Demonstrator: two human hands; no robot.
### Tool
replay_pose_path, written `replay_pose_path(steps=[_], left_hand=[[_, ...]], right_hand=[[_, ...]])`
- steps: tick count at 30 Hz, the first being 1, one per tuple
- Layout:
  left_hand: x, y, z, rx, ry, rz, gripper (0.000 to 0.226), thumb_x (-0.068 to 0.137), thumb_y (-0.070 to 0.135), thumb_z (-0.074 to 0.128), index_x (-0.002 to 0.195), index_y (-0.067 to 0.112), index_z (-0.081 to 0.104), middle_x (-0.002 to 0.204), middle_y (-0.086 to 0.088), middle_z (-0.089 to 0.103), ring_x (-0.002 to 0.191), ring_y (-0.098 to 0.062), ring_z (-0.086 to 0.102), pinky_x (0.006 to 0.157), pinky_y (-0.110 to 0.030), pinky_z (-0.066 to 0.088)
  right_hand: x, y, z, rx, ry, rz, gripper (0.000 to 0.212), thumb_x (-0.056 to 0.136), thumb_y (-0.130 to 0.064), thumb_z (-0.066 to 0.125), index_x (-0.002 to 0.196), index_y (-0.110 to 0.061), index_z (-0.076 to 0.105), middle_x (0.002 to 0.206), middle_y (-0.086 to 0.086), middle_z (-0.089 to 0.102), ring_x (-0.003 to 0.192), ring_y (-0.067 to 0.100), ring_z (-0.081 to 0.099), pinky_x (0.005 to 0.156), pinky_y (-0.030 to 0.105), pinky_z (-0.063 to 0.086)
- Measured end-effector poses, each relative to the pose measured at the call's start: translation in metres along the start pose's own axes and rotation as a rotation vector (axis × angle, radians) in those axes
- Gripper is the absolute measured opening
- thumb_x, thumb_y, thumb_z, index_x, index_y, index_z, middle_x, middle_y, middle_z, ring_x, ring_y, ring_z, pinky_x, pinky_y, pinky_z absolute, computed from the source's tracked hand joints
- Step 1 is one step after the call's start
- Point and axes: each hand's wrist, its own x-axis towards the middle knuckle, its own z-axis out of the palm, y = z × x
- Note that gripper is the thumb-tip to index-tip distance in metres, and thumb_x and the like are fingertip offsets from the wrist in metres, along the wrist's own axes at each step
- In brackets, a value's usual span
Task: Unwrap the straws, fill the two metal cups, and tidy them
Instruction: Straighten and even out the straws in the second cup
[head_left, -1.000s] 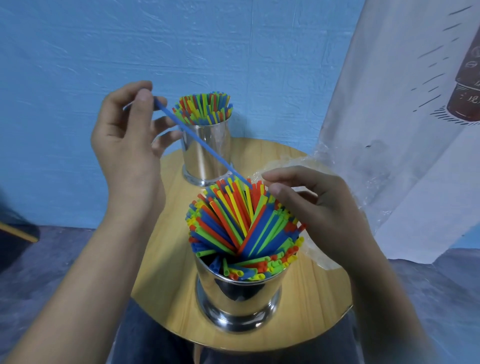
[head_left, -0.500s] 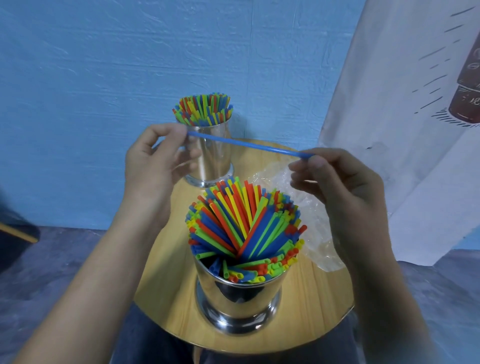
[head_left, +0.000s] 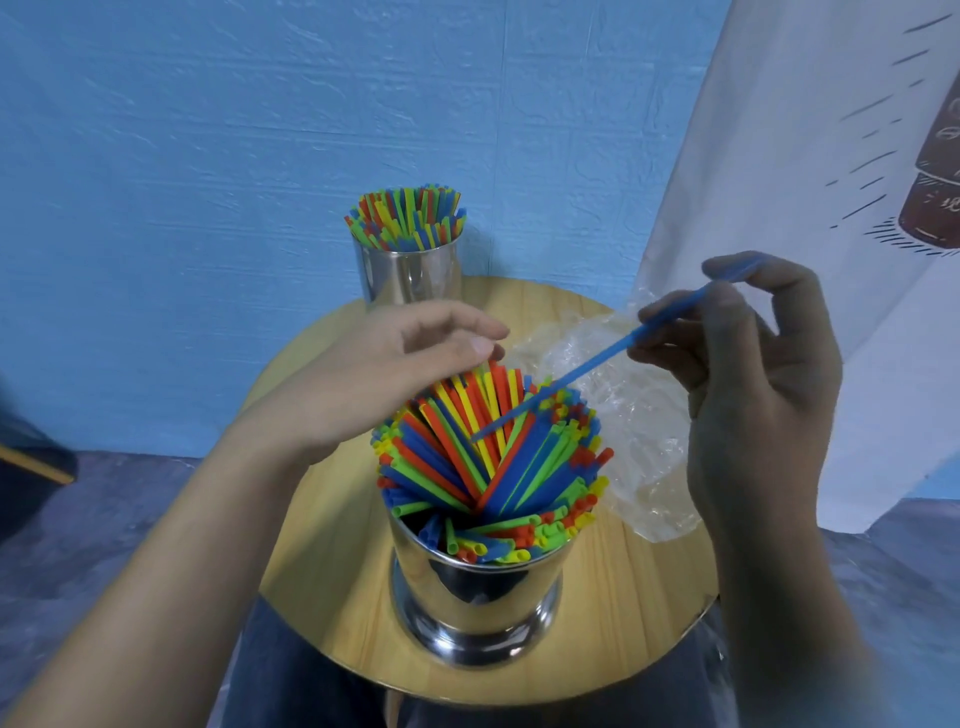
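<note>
I see a blue textured wall (head_left: 208, 156) behind a round wooden table (head_left: 337, 597), a white cloth (head_left: 805, 156) with a dark printed drawing hanging at the right, grey-purple floor (head_left: 104, 519) below, a dark shape (head_left: 26, 467) at the left edge

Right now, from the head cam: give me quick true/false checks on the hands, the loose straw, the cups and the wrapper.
1. The right hand pinches the blue straw. True.
2. The left hand grips that straw too. False: it holds nothing, and its fingers lie extended beside the straws of the near cup.
3. Both metal cups hold coloured straws. True: so does the far cup.
4. The plastic wrapper lies to the left of the near cup. False: it lies on the table to that cup's right.
5. The blue straw's lower tip points at the far cup. False: it slants down over the near cup's bundle.
</note>
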Motion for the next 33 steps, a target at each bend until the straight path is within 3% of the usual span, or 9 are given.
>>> replay_pose_path(steps=[5,9,13,17,23,27,30,33], left_hand=[[0.001,0.001,-0.001,0.078,-0.085,-0.048,0.018,0.096,0.027,0.068,0.112,0.030,0.075,0.104,0.009,0.078,0.094,-0.009,0.076,0.084,-0.030,0.061],[0.003,0.002,-0.003,0.110,-0.084,-0.052,0.015,0.094,0.026,0.072,0.107,0.029,0.076,0.102,0.006,0.079,0.092,-0.013,0.077,0.083,-0.036,0.062],[0.003,0.001,0.000,0.115,-0.042,-0.050,0.008,0.093,0.027,0.073,0.100,0.029,0.076,0.096,0.007,0.079,0.087,-0.010,0.076,0.073,-0.025,0.061],[0.003,0.002,0.001,0.152,-0.021,-0.049,0.006,0.094,0.025,0.071,0.099,0.024,0.075,0.095,0.003,0.078,0.085,-0.012,0.076,0.076,-0.030,0.062],[0.002,-0.001,0.006,0.242,0.100,-0.074,0.008,0.094,0.038,0.068,0.089,0.034,0.071,0.090,0.014,0.074,0.085,-0.008,0.072,0.085,-0.038,0.059],[-0.004,-0.002,0.001,0.424,0.182,-0.099,0.023,0.080,0.056,0.052,0.091,0.040,0.065,0.097,0.016,0.068,0.093,-0.011,0.065,0.092,-0.044,0.053],[-0.010,0.000,-0.005,0.456,0.138,-0.140,0.028,0.077,0.058,0.052,0.098,0.044,0.062,0.100,0.016,0.068,0.093,-0.011,0.066,0.090,-0.045,0.055],[-0.014,0.004,-0.011,0.414,0.036,-0.185,0.044,0.070,0.070,0.062,0.109,0.049,0.062,0.110,0.019,0.067,0.098,-0.009,0.069,0.088,-0.045,0.058]], right_hand=[[-0.008,0.004,0.007,-0.143,-0.243,-0.035,0.017,0.106,-0.005,0.048,0.116,-0.017,0.057,0.087,0.007,0.075,0.082,0.021,0.073,0.077,0.031,0.059],[-0.011,0.009,0.010,-0.250,-0.338,-0.023,0.023,0.101,-0.012,0.060,0.117,-0.028,0.058,0.084,-0.003,0.076,0.082,0.019,0.074,0.074,0.029,0.060],[-0.007,0.014,0.007,-0.398,-0.478,-0.020,0.011,0.102,-0.026,0.062,0.103,-0.037,0.066,0.092,-0.018,0.074,0.097,0.010,0.072,0.080,0.024,0.059],[-0.004,0.016,0.002,-0.386,-0.615,0.092,0.021,0.102,-0.036,0.056,0.099,-0.025,0.074,0.101,-0.012,0.075,0.104,0.014,0.072,0.083,0.034,0.061],[-0.004,0.016,-0.002,-0.389,-0.549,0.080,0.022,0.097,-0.048,0.050,0.103,-0.040,0.069,0.100,-0.023,0.072,0.106,0.004,0.068,0.075,0.015,0.056],[-0.003,0.018,-0.004,-0.414,-0.540,0.148,0.040,0.092,-0.068,0.050,0.106,-0.035,0.070,0.101,-0.023,0.072,0.104,0.003,0.068,0.075,0.017,0.056],[-0.004,0.017,-0.006,-0.407,-0.500,0.170,0.062,0.082,-0.087,0.040,0.103,-0.037,0.071,0.100,-0.021,0.073,0.100,0.004,0.070,0.077,0.021,0.058],[-0.006,0.015,-0.006,-0.414,-0.576,0.207,0.052,0.084,-0.080,0.049,0.107,-0.040,0.071,0.103,-0.022,0.073,0.101,0.002,0.070,0.075,0.019,0.056]])
